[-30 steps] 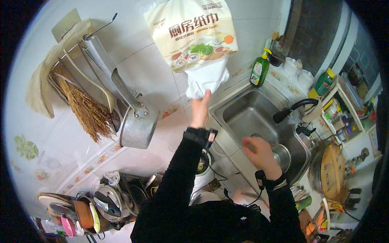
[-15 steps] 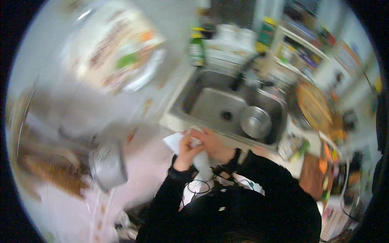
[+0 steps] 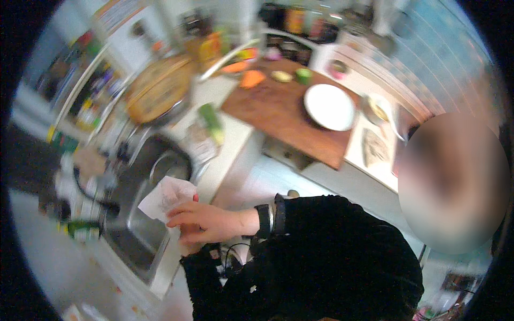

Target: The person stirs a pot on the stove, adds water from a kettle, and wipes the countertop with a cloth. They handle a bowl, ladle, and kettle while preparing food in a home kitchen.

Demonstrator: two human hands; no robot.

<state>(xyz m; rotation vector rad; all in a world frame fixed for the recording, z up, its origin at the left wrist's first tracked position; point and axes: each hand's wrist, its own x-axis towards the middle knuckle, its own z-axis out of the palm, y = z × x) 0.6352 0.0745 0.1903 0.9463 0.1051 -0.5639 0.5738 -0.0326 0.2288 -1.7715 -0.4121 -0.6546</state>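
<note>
A crumpled white paper towel (image 3: 167,197) is in my hands, over the near edge of the steel sink. My right hand (image 3: 206,220) comes across from the right, its fingers curled on the lower part of the towel. Beneath it my left hand (image 3: 190,239) shows only in part; the right hand covers most of its fingers, which close around the towel's lower end. The sink (image 3: 152,235) has a black tap (image 3: 104,205) at its far side. A round metal bowl (image 3: 167,165) sits in the sink, partly behind the towel.
A brown cutting board (image 3: 284,115) bears a white plate (image 3: 329,107), orange pieces (image 3: 252,79) and a green vegetable piece (image 3: 303,76). Leafy greens (image 3: 211,123) lie beside the sink. A round wooden lid (image 3: 160,88) stands behind them. A small pot (image 3: 375,109) is at the right.
My view has swung right, from the sink and the pink surface toward the cutting board. Both hands stay together on the paper towel; the right hand now covers most of the left.
</note>
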